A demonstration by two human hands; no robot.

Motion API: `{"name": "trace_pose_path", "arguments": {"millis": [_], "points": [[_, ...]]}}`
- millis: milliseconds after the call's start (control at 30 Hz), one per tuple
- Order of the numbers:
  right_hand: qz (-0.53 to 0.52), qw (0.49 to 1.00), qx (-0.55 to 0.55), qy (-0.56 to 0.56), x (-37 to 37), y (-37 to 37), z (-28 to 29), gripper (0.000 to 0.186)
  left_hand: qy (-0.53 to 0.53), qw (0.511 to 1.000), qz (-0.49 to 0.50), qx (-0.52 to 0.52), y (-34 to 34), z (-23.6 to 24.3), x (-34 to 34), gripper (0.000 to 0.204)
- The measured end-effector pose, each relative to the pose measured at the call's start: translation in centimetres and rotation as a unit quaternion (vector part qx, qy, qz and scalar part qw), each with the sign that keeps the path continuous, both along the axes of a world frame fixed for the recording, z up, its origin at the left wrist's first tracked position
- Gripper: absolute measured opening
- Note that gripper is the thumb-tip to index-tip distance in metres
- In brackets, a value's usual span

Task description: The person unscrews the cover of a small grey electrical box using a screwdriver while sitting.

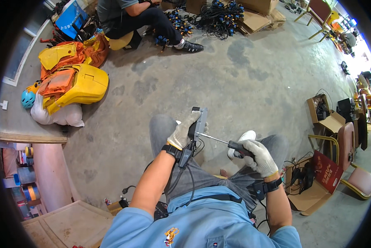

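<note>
My left hand (183,131), in a pale knit glove, is closed around a slim grey-and-black boxy device (201,120). It is tilted upright above my lap, its exact kind unclear. Dark cables (200,146) hang just below it. In my gloved right hand (261,158) is a screwdriver (239,149), gripped by its dark handle. Its metal shaft points left, and the tip meets or nearly meets the device's lower side. A strapped black module sits on each of my wrists.
Yellow and orange plastic shells (80,84) are piled at the left. Another person (129,18) sits beyond, near a heap of black cables (220,18). At the right are an open carton (305,182) with cables and a chair (346,144). A wooden board (65,225) stands lower left.
</note>
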State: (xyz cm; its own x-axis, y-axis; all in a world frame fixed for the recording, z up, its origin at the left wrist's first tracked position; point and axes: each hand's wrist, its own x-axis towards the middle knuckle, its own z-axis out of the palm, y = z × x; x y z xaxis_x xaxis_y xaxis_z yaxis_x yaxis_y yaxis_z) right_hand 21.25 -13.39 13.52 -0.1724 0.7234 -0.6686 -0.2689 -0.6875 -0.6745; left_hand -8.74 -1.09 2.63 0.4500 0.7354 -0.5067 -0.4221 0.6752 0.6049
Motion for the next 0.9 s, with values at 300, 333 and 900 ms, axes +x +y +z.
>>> {"name": "trace_pose_path", "arguments": {"millis": [300,333,900], "points": [[0.027,0.992,0.068,-0.101,-0.8,0.1,-0.2,0.035,0.005,1.0,0.004,-0.005,0.2,0.1,0.2,0.052],[0.05,0.982,0.101,-0.153,-0.9,0.2,0.3,0.036,0.008,1.0,0.002,-0.008,0.3,0.1,0.2,0.051],[0.056,0.998,-0.024,0.02,0.8,-0.2,-0.2,0.033,0.022,0.999,-0.011,-0.045,-0.4,0.3,0.3,0.047]]}}
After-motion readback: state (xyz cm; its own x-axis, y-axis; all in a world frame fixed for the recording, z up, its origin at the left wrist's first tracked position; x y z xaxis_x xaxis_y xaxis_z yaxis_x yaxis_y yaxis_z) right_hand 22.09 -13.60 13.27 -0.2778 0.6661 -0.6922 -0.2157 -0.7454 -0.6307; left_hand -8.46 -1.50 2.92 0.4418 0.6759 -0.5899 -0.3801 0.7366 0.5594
